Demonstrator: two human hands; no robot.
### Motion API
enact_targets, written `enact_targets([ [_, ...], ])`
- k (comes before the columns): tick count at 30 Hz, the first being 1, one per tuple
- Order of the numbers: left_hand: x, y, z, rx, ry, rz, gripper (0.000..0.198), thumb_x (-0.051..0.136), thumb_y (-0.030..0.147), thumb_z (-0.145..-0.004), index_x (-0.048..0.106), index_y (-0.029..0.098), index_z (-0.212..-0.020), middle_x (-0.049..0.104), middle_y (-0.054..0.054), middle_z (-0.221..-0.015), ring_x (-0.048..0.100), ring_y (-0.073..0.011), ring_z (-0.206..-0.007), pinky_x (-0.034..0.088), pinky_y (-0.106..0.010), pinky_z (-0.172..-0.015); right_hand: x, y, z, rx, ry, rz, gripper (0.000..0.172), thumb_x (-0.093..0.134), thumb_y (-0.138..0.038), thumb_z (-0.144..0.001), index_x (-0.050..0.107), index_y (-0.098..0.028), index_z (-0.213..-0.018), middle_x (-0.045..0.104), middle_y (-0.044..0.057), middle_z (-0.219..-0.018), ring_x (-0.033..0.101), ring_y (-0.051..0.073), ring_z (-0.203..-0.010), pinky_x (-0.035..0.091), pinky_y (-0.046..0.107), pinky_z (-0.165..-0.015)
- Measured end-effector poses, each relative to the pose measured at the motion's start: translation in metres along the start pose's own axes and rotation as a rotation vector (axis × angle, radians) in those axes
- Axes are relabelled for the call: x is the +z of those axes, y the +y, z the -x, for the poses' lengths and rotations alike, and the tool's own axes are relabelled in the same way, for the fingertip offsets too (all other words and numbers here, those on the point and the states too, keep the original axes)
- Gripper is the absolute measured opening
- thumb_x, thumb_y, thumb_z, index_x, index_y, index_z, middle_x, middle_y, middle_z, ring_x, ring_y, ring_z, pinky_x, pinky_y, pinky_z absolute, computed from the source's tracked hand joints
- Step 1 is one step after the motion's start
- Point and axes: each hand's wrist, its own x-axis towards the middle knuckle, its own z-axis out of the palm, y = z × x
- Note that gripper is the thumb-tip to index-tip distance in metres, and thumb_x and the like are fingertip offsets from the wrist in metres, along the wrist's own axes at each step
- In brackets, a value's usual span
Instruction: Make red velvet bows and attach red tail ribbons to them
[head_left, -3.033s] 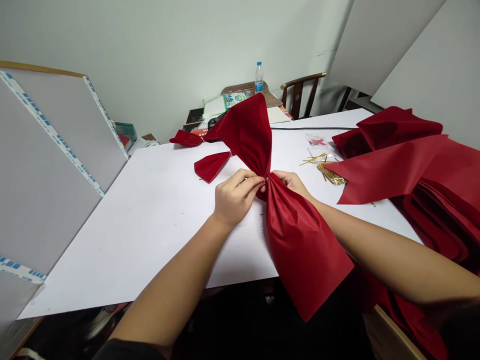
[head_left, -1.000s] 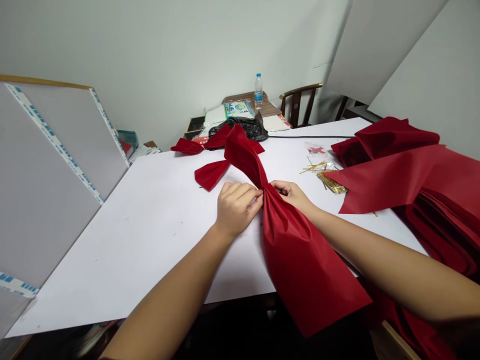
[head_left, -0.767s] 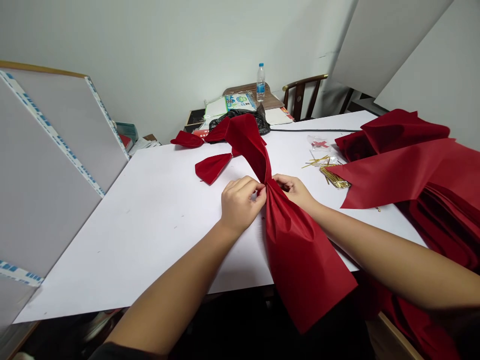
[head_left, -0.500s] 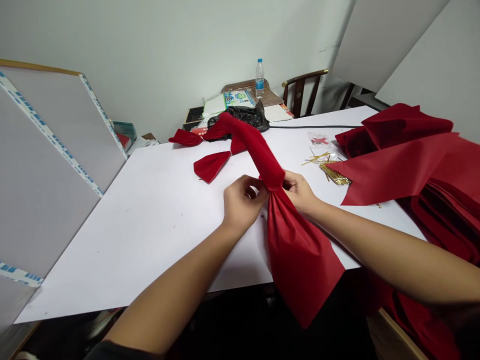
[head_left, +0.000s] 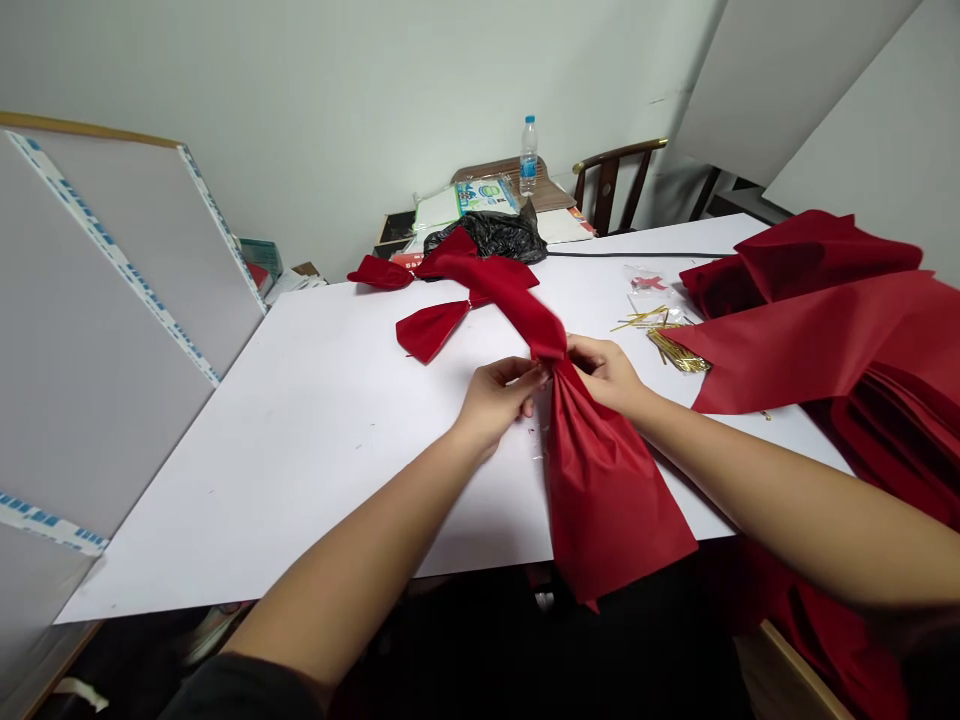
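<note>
A strip of red fabric (head_left: 611,480) is gathered tightly at its middle, between my two hands above the near side of the table. Its lower end fans out past the table edge, and the upper end points away over the table. My left hand (head_left: 499,400) pinches at the gather from the left. Around the gather from the right closes my right hand (head_left: 606,375), its fingertips partly hidden behind the fabric. Two red pieces tied at the middle, a nearer bow (head_left: 433,330) and a farther bow (head_left: 381,272), lie beyond my hands.
Gold twist ties (head_left: 679,350) lie at the right, beside a small clear bag (head_left: 646,282). A large heap of red fabric (head_left: 832,340) covers the table's right end. A black plastic bag (head_left: 495,238) and a water bottle (head_left: 529,155) stand behind. White panels (head_left: 97,300) flank the left.
The fabric's upper end has dropped lower toward the table, and its lower end has swung up slightly. My left fingers have closed in nearer the gather. The view has shifted a little.
</note>
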Motion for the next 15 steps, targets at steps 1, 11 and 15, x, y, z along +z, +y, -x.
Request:
enact_targets([
  [1, 0.0, 0.001, 0.002, 0.04, 0.003, -0.012, 0.028, 0.075, 0.041, -0.092, 0.069, 0.014, -0.094, 0.066, -0.001, -0.074, 0.05, -0.0075, -0.048, 0.04, -0.023, -0.046, 0.001, -0.001, 0.0, 0.076, 0.023, -0.065, 0.038, 0.081, -0.057, -0.081, 0.072, -0.02, -0.086, 0.072, 0.007, -0.083, 0.063, 0.019, -0.075, 0.054, 0.032, -0.072],
  [11, -0.004, 0.004, 0.012, 0.757, 0.079, -0.546, 0.018, 0.061, 0.025, -0.101, 0.077, 0.02, -0.107, 0.078, -0.006, -0.101, 0.07, -0.0142, -0.08, 0.056, -0.027, -0.071, 0.005, -0.014, 0.002, 0.341, 0.068, -0.31, 0.053, 0.096, -0.06, -0.056, 0.069, -0.019, -0.074, 0.066, 0.001, -0.07, 0.06, 0.015, -0.063, 0.052, 0.027, -0.061],
  [15, -0.005, 0.006, 0.013, 0.816, 0.128, -0.625, 0.016, 0.064, 0.027, -0.101, 0.077, 0.019, -0.101, 0.078, -0.005, -0.091, 0.066, -0.0119, -0.069, 0.054, -0.026, -0.066, 0.009, -0.014, 0.004, 0.349, 0.045, -0.34, 0.054, 0.094, -0.063, -0.058, 0.069, -0.019, -0.075, 0.067, 0.001, -0.071, 0.058, 0.014, -0.062, 0.05, 0.026, -0.061],
])
